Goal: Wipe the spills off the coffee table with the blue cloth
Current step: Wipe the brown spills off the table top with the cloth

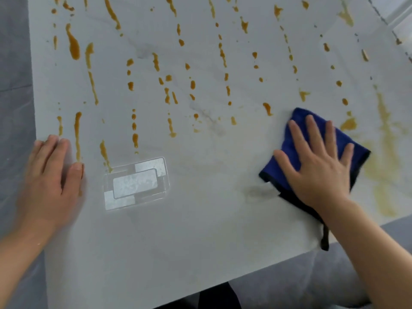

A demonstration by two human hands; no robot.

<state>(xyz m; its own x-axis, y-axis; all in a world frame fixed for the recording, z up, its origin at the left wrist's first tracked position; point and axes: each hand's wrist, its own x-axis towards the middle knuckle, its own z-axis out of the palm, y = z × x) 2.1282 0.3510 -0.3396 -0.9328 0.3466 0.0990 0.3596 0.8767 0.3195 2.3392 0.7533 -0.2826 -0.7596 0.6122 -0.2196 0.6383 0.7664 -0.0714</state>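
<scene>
- Right hand (321, 166) lies flat on the blue cloth (289, 157), fingers (312, 132) straight and spread, so pressure covers the whole folded pad rather than one spot.
- Cloth sits at the bench's (200, 230) near right, beside a smeared yellowish patch (383, 152); that zone looks half done.
- Left hand (49, 179) rests open at the left edge, gripping nothing, likely a brace; its thumb touches an orange streak (77, 139).
- Orange drips (133, 126) cover the far surface, untouched.
- Ceiling-light reflection (136, 184) glints between the hands.
</scene>
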